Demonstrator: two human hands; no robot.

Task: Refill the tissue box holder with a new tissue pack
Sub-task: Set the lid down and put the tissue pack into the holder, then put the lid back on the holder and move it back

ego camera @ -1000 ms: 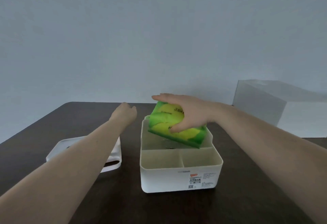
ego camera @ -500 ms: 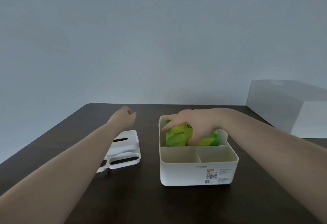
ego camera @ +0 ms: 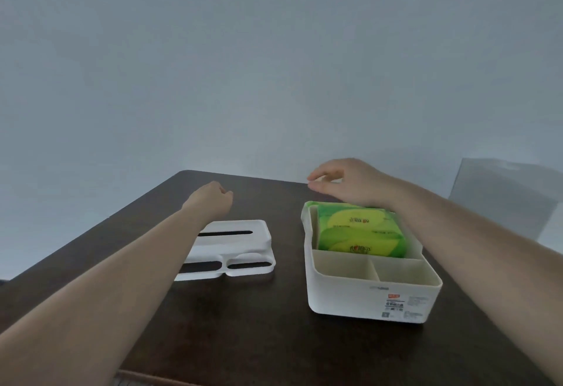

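Observation:
The white tissue box holder (ego camera: 350, 297) stands open on the dark table (ego camera: 259, 324), right of centre. A green and yellow tissue pack (ego camera: 359, 233) lies flat in its large rear compartment; the two small front compartments hold nothing. My right hand (ego camera: 347, 183) hovers above the holder's far edge, empty, with fingers loosely curled and apart from the pack. The holder's white lid (ego camera: 243, 244), with its slots, lies flat on the table to the left. My left hand (ego camera: 210, 200) hangs beyond the lid in a loose fist, holding nothing.
A translucent white box (ego camera: 502, 200) stands at the far right by the wall. The table's far edge runs just behind both hands, against a plain grey wall.
My right hand pushed the tissue pack down into the holder's rear compartment, let it go and rose clear above it. The left hand stayed about where it was.

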